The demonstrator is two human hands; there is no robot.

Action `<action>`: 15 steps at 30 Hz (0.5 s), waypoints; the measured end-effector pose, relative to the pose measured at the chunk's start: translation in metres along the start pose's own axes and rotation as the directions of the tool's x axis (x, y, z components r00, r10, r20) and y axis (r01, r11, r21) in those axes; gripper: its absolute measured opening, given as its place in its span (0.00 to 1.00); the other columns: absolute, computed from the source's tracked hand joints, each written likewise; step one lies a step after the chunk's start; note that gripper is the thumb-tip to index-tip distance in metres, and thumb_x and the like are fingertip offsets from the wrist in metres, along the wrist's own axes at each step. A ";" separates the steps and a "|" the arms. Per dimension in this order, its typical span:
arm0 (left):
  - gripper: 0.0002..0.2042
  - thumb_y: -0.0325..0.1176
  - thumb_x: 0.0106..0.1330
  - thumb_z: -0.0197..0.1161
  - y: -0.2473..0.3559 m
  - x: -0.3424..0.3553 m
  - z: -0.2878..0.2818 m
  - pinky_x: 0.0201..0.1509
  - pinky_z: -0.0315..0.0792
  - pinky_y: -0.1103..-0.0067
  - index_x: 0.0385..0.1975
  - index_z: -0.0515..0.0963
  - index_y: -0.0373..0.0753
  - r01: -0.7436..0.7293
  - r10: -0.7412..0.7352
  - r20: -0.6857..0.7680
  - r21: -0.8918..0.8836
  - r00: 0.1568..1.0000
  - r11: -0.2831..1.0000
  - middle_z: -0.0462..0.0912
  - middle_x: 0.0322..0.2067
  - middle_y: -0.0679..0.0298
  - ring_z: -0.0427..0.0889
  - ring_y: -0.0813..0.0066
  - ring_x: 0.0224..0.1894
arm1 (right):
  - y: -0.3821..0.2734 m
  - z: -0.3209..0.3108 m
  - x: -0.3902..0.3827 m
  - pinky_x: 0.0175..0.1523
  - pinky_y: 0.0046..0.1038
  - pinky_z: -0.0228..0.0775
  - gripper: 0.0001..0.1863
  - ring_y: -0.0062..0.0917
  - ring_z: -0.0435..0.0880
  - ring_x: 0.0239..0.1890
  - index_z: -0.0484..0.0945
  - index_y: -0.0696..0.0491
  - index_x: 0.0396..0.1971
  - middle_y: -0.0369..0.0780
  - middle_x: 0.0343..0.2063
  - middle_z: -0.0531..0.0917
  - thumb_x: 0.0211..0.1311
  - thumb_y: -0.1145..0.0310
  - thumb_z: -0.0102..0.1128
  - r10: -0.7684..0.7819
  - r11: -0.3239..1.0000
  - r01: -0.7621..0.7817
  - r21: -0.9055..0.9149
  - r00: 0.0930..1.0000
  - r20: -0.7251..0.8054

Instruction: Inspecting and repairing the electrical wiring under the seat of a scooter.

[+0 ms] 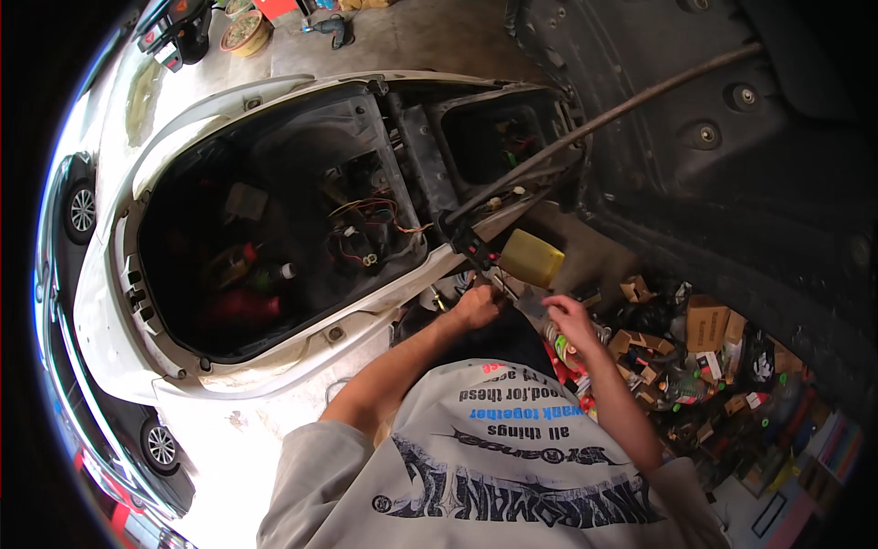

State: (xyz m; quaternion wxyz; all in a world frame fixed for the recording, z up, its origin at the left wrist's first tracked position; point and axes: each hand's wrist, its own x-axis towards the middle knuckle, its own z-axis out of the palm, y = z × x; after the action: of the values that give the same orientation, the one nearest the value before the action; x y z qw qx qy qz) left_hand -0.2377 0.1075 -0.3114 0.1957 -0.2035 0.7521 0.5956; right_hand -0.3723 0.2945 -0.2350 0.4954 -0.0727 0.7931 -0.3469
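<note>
My left hand (477, 306) is closed just below a black latch fitting (472, 245) on the side of a white scooter body (119, 302); what it grips is hidden. My right hand (574, 322) is curled beside a thin metal piece (517, 291), and what its fingers hold is too small to make out. A yellow translucent container (530, 258) lies beyond my hands. The open storage well (192, 265) holds loose wires (366, 229), and a smaller well (485, 137) sits to its right. A long metal rod (622, 113) runs up from the latch across the raised black seat underside.
The raised black panel (805, 137) fills the upper right. Heaped boxes (704, 325), bottles and bags lie at lower right. A power drill (334, 29) and potted plant (243, 35) are on the floor at the top. Parked car wheels (80, 210) show at far left.
</note>
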 end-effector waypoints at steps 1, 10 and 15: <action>0.13 0.39 0.58 0.54 0.004 -0.003 -0.001 0.46 0.73 0.63 0.37 0.79 0.38 0.002 -0.002 -0.006 0.000 1.000 1.000 0.80 0.36 0.46 0.79 0.50 0.42 | -0.003 0.015 0.014 0.23 0.15 0.59 0.10 0.11 0.67 0.20 0.78 0.53 0.39 0.29 0.22 0.73 0.62 0.68 0.51 -0.001 0.999 0.000 -0.053 1.000 -0.011; 0.12 0.36 0.58 0.55 0.011 -0.023 -0.008 0.44 0.73 0.64 0.37 0.77 0.38 -0.080 0.079 0.026 0.069 0.997 0.994 0.81 0.31 0.50 0.79 0.51 0.39 | -0.012 0.085 0.069 0.17 0.21 0.58 0.08 0.15 0.66 0.13 0.73 0.53 0.22 0.31 0.15 0.70 0.57 0.66 0.53 0.254 0.964 -0.254 0.083 0.967 0.002; 0.13 0.40 0.63 0.56 0.005 -0.083 -0.050 0.40 0.72 0.67 0.36 0.77 0.37 -0.016 0.016 -0.070 -0.006 0.997 1.000 0.81 0.30 0.51 0.80 0.51 0.36 | -0.012 0.080 0.075 0.17 0.22 0.57 0.06 0.17 0.64 0.12 0.71 0.52 0.21 0.31 0.14 0.67 0.54 0.69 0.54 0.374 0.906 -0.347 0.245 0.925 -0.073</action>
State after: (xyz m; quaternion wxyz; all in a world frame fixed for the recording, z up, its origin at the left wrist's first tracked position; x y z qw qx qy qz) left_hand -0.1731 0.0661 -0.2520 0.1638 -0.2189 0.7582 0.5919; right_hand -0.3453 0.2130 -0.3039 0.5083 0.1529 0.7757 -0.3414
